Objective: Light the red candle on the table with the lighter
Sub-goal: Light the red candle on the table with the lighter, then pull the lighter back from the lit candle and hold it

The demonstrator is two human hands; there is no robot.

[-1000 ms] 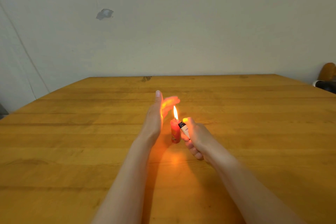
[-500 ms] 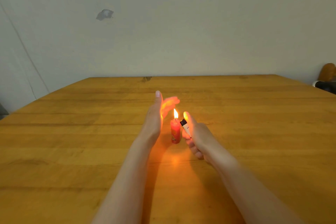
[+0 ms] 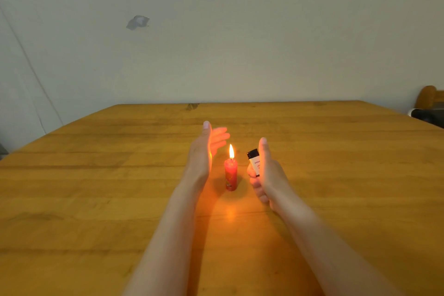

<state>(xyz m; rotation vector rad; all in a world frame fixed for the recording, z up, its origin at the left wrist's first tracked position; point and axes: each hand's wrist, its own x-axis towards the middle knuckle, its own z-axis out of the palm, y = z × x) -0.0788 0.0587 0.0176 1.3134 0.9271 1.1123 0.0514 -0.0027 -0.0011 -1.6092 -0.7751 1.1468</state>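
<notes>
Retreating right hand (image 3: 269,175) | lighter (image 3: 254,162) off red candle (image 3: 231,175) | candle burning

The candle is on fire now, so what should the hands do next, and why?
Probably set the lighter down on the table. The candle has its own flame, the lighter shows none and sits apart in the right hand, and the open left hand shields the flame, so lighting looks done.
</notes>
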